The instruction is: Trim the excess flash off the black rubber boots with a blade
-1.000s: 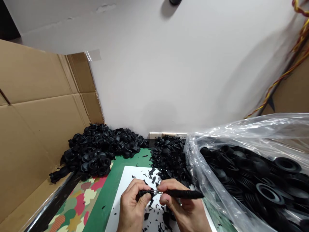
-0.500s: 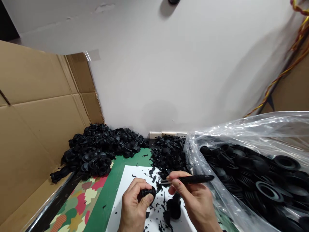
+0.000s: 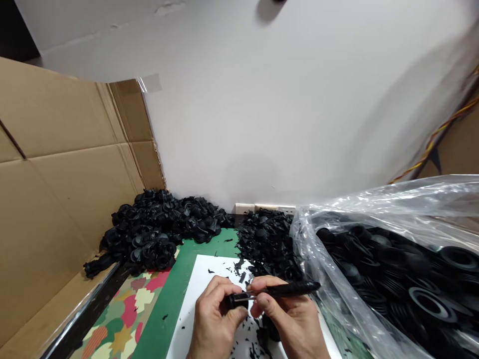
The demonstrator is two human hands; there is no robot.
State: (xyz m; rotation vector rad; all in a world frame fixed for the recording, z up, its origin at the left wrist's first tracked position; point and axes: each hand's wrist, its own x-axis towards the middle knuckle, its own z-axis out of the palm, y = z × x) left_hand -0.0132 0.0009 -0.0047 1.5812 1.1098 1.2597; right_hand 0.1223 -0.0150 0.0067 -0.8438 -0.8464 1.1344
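Note:
Low in the middle, my left hand (image 3: 217, 316) is closed around a small black ribbed rubber part (image 3: 235, 300), mostly hidden by the fingers. My right hand (image 3: 286, 314) pinches a pair of black-handled tweezers (image 3: 295, 288), lying nearly level. Their thin metal tips reach across to the rubber part; whether they grip any of it I cannot tell. Beneath both hands is a white sheet (image 3: 189, 299) strewn with black rubber scraps (image 3: 241, 271). Another black rubber piece (image 3: 270, 329) lies on it, partly covered by my right hand.
At the back left rises a heap of black ribbed rubber parts (image 3: 157, 229), beside a cardboard wall (image 3: 75, 174). Black scraps are piled (image 3: 267, 239) behind the sheet. A clear plastic bag (image 3: 314, 239) of black rubber parts stands on the right. A green mat (image 3: 168, 309) underlies the sheet.
My right hand has moved left and slightly down, bringing the tweezers' tips onto the rubber part. My left hand keeps its hold, and the view has shifted slightly.

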